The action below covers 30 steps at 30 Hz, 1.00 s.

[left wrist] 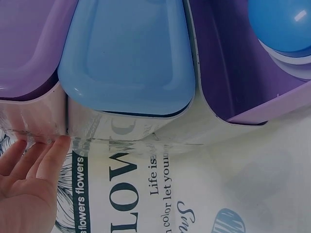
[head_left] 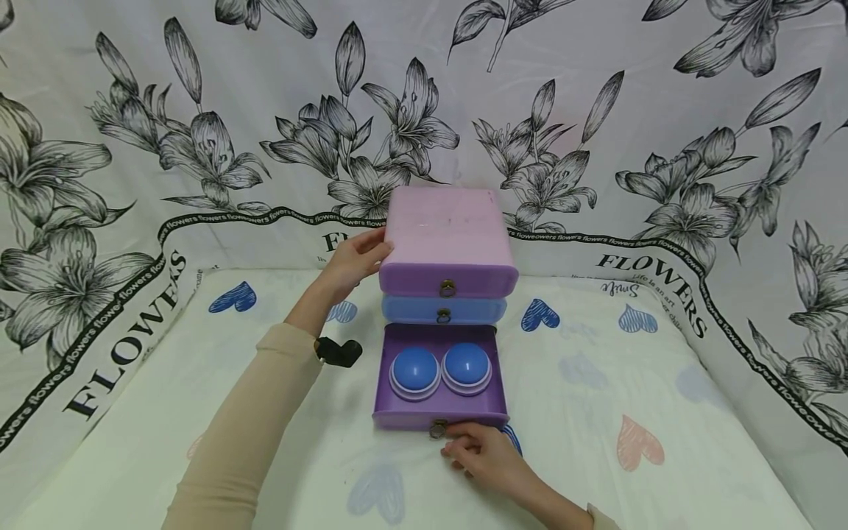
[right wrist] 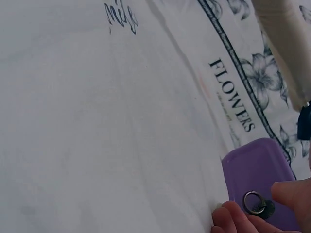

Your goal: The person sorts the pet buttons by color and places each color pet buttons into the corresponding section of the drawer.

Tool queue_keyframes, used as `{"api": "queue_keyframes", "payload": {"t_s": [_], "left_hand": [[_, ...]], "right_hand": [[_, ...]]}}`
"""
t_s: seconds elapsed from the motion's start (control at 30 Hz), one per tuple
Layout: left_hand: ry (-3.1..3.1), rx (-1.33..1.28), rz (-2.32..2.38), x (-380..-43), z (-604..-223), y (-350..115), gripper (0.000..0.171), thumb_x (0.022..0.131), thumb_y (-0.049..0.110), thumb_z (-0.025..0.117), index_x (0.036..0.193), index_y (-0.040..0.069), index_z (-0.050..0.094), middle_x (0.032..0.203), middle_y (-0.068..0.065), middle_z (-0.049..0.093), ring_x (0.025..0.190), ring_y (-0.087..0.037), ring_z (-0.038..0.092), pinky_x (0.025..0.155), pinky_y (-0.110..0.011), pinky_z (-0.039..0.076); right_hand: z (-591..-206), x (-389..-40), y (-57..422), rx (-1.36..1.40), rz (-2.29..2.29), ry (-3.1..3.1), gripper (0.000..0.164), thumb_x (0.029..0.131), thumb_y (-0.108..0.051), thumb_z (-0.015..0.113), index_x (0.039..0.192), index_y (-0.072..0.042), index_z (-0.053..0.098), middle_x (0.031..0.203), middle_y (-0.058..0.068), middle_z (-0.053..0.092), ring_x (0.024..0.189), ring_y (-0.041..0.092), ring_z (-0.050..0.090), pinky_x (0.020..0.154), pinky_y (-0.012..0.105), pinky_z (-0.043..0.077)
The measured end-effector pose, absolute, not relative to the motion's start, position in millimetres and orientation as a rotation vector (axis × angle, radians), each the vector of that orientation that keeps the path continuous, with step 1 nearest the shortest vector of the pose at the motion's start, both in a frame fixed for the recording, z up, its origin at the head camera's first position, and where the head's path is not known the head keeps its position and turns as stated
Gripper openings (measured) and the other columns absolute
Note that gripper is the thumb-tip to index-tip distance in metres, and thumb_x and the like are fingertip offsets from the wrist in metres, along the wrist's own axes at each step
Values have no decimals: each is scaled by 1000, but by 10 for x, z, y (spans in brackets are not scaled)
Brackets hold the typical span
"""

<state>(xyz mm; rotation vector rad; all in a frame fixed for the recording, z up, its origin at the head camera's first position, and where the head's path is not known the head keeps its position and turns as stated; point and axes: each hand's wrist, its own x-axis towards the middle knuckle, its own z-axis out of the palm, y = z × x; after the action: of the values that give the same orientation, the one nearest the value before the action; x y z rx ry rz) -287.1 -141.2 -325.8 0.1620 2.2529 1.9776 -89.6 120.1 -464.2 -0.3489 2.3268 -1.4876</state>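
Note:
A three-tier set of drawers stands ahead, its pink top [head_left: 450, 221] above a purple drawer front [head_left: 424, 279] and a blue drawer [head_left: 404, 311]. The bottom purple drawer [head_left: 387, 368] is pulled out and holds two round blue-domed push buttons [head_left: 416, 369] with white bases, side by side. My left hand [head_left: 354, 258] rests against the top tier's left side; in the left wrist view its fingers [left wrist: 41, 160] lie nearly straight on the wall. My right hand [head_left: 486, 456] is at the bottom drawer's front, fingers loosely bent beside the metal ring pull [right wrist: 253, 201], which shows between thumb and fingers.
A white cloth with printed hearts [head_left: 639, 442] covers the surface. Flower-printed fabric [head_left: 563, 132] rises behind and at both sides. A blue cord [head_left: 513, 439] lies by the drawer's right front corner. A black band [head_left: 339, 352] hangs at the left wrist.

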Motion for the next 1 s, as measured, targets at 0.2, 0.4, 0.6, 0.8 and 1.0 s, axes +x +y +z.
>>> {"api": "queue_keyframes", "payload": {"t_s": [0.2,0.4,0.6,0.8,1.0], "left_hand": [[2261,159,1977,-2900,-3288,-1417,59,89,32,60,142,18,37,141,-2,42,125,-17,45,100,-34,45],[2251,164,1989,-2889,-3279,-1425,58,90,31,59,142,18,37,141,-2,42,125,-16,45,100,-34,45],[2257,164,1979,-2869,-3263,-1412,58,90,31,59,142,18,37,142,-2,41,125,-17,45,100,-35,44],[2259,152,1981,-2865,-3259,-1414,58,90,31,59,142,18,37,142,-2,42,125,-17,45,100,-35,44],[2258,150,1985,-2866,-3264,-1412,57,90,31,59,142,18,38,141,-3,43,124,-17,47,99,-35,45]], "right_hand": [[-4657,-915,1161,-290,-1510,2214,27,90,-28,59,102,-4,62,88,3,70,70,14,64,53,25,53],[-4702,-955,1091,-278,-1573,2050,29,92,-31,57,99,-3,63,89,7,70,67,16,65,52,26,54],[-4733,-992,1028,-187,-1605,1981,36,94,-35,51,100,-2,66,86,7,70,61,15,65,48,25,54],[-4742,-1007,986,-162,-1636,1973,38,97,-33,45,94,-1,67,84,8,70,58,14,65,45,24,52],[-4708,-1030,966,-170,-1661,1984,39,97,-33,46,91,0,66,82,9,70,57,14,64,44,24,52]]}}
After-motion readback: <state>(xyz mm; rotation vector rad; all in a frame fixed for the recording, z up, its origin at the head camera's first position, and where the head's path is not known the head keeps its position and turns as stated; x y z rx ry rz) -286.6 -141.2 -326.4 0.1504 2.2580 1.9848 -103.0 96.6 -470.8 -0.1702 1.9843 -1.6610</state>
